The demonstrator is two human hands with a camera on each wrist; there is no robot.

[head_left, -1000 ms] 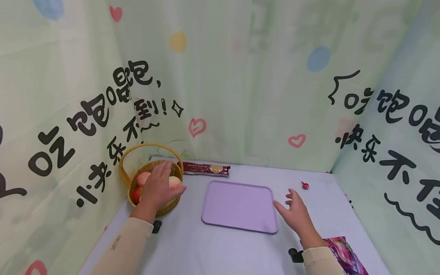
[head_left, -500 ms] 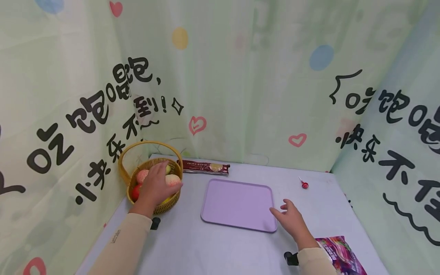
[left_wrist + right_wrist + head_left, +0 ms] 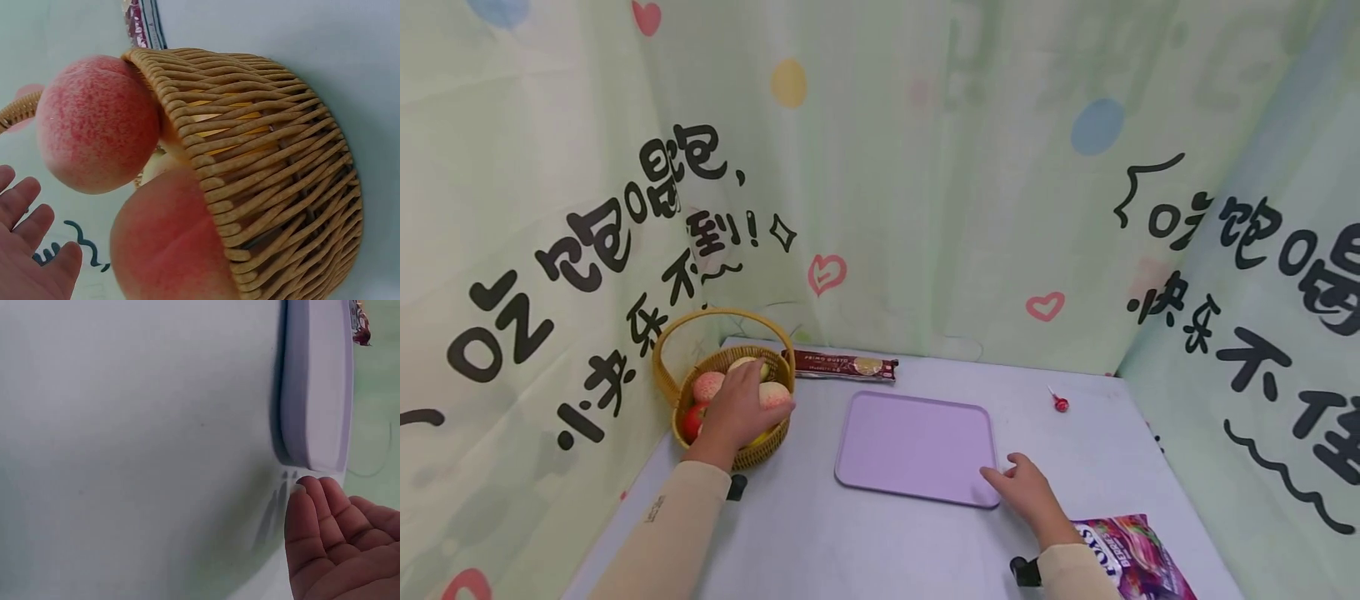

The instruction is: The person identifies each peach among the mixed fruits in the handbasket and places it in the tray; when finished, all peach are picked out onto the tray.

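My left hand [image 3: 735, 412] hovers over the wicker basket [image 3: 763, 454] at the left of the table, its fingers extended. In the left wrist view this hand [image 3: 34, 240] is apart from two peaches, an upper peach [image 3: 97, 125] and a lower peach [image 3: 175, 244], by the basket's rim. A red fruit [image 3: 692, 422] and a yellow one also lie in the basket; the hand partly hides the contents. My right hand [image 3: 1028, 500] is beside the near right corner of a purple tray [image 3: 917, 450], relaxed and holding nothing. Close to the tray's end, its fingers [image 3: 304, 519] look straight.
Behind the tray lies a long dark red packet [image 3: 846, 367]. A red lollipop [image 3: 1060, 404] is at the back right. The colourful purple bag [image 3: 1138, 554] lies near the front right edge. A printed curtain [image 3: 925, 208] encloses the table.
My right hand has come nearer to me and a little left, to the tray's near right corner. The left hand has lowered slightly over the basket. The basket and tray stay in place.
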